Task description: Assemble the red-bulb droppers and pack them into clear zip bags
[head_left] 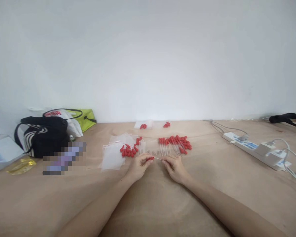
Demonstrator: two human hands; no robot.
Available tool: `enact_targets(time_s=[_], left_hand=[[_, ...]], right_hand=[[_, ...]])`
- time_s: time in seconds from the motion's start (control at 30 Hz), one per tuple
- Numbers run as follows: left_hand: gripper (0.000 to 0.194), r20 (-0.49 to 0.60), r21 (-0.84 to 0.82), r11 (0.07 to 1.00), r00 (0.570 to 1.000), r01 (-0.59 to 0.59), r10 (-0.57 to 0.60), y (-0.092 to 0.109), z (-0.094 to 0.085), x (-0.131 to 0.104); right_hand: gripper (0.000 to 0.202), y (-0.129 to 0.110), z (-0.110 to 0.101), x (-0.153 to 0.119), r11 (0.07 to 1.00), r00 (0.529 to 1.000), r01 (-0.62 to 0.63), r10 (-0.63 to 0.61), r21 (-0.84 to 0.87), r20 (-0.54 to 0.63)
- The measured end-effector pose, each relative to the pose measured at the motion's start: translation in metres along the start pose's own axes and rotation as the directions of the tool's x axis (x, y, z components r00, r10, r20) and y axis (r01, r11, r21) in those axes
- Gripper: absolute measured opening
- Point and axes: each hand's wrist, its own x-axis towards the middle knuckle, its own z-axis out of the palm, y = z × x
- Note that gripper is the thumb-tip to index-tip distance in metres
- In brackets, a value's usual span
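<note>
My left hand [139, 166] pinches a red rubber dropper bulb [150, 158]. Opposite it, my right hand [174, 167] has its fingers closed on a thin clear dropper tube [158, 158] whose end points at the bulb. Whether the two touch is too small to tell. Just beyond my hands lies a row of bare clear tubes [150, 147]. To its right are several droppers with red bulbs [174, 141] fitted, side by side. Left of the row sits a loose cluster of red bulbs [128, 151], partly on clear plastic bags [112, 156].
Small bags [148, 124] with red bulbs lie near the wall. On the left stand a black bag [46, 135], a lime-green bag [87, 120], yellow wrapping [21, 165] and a pixelated item [65, 159]. A white power strip [249, 144] with chargers and cables occupies the right.
</note>
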Motion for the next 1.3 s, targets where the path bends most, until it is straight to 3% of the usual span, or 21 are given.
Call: enact_targets(time_s=[0.47,0.63,0.8,1.0,1.3], left_hand=[[0.016,0.014,0.12,0.991,0.998,-0.06,0.059,-0.001,-0.001,-0.003],[0.013,0.07,0.178,0.979,0.993,-0.103,0.091,0.004,-0.001,-0.005],[0.014,0.108,0.254,0.962,0.991,-0.099,0.074,0.009,-0.002,-0.007],[0.014,0.084,0.283,0.953,0.992,-0.112,0.091,0.012,-0.001,-0.008],[0.014,0.176,0.309,0.938,0.979,-0.155,0.104,0.022,-0.001,-0.012]], right_hand=[[0.025,-0.005,-0.006,-0.001,0.998,0.992,-0.063,0.062,0.004,0.11],[0.024,-0.001,-0.012,0.001,0.993,0.989,0.035,-0.018,-0.116,0.144],[0.023,0.001,-0.015,0.002,0.947,0.985,0.162,-0.139,-0.276,0.1],[0.025,-0.006,-0.012,-0.002,0.971,0.991,0.083,-0.056,-0.224,0.126],[0.023,-0.006,-0.009,0.0,0.968,0.981,0.15,-0.12,-0.202,0.153]])
